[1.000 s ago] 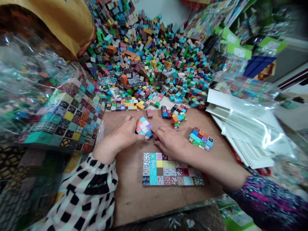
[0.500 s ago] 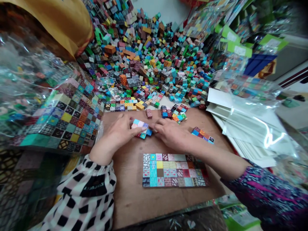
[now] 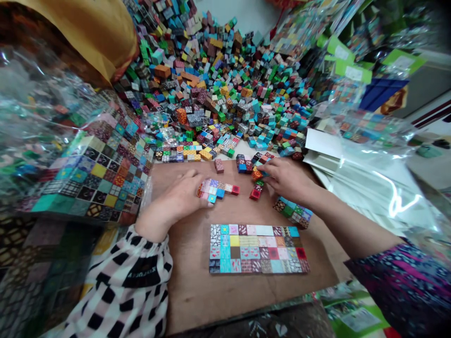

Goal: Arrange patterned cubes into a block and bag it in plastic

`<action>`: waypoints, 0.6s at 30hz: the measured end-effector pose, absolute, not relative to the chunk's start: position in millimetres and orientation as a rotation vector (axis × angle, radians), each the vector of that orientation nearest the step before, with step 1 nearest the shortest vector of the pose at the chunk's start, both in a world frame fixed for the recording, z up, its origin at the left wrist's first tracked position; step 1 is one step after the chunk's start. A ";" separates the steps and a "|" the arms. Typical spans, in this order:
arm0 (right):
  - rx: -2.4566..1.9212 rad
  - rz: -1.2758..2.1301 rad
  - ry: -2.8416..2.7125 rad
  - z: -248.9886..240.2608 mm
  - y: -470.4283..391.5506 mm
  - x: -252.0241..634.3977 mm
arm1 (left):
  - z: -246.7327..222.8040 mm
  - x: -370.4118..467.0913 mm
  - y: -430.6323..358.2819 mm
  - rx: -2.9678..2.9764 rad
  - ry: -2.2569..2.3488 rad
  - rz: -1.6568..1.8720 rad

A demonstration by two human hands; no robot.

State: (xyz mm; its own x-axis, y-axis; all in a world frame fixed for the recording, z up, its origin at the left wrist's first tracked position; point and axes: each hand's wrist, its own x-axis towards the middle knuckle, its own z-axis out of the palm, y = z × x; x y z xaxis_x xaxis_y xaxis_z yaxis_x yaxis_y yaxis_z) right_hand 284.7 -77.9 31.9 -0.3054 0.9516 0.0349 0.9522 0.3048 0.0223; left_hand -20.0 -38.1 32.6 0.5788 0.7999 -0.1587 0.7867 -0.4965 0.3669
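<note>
My left hand [image 3: 178, 199] is closed on the left end of a small cluster of patterned cubes [image 3: 213, 188], thumb along the near side. A short row with a red cube [image 3: 235, 189] at its end reaches right from this cluster. Farther right, my right hand [image 3: 291, 180] has its fingertips pinched on a small group of orange and green cubes [image 3: 257, 173], with a dark red piece [image 3: 256, 191] just below. Nearer to me lies a flat rectangular slab of patterned cubes [image 3: 259, 249]. Under my right forearm sits another cube strip [image 3: 293, 212].
A large heap of loose cubes [image 3: 218, 80] rises behind the wooden board [image 3: 197, 291]. At the left stands a film-wrapped block of cubes [image 3: 102, 173]. White trays [image 3: 355, 188] and clear plastic are stacked at the right. A lone reddish piece [image 3: 219, 165] lies near the board's back edge.
My right hand has moved right and away from the left-hand cluster to the cubes at the back. The cluster now shows a row ending in red. The right-hand strip has shifted and shows different faces.
</note>
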 end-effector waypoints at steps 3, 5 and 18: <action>-1.850 -0.105 -2.529 30.0 -76.4 285.9 | 37.5 -17.9 -40.2 2.387 1.357 -0.021; -1.854 -0.100 -2.525 30.0 -76.0 287.5 | 35.8 -17.8 -40.6 2.403 1.366 -0.018; -1.789 0.107 -2.392 55.9 -86.7 248.9 | 27.5 -21.5 -38.8 2.332 1.231 0.076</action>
State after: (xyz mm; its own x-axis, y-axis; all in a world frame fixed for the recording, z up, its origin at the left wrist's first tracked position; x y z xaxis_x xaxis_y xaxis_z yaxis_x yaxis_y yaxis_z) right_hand 248.9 -86.7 55.9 -0.2760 0.9579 0.0787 0.9470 0.2850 -0.1481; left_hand -21.5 -38.8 27.5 0.5901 0.7876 -0.1774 0.7598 -0.4675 0.4519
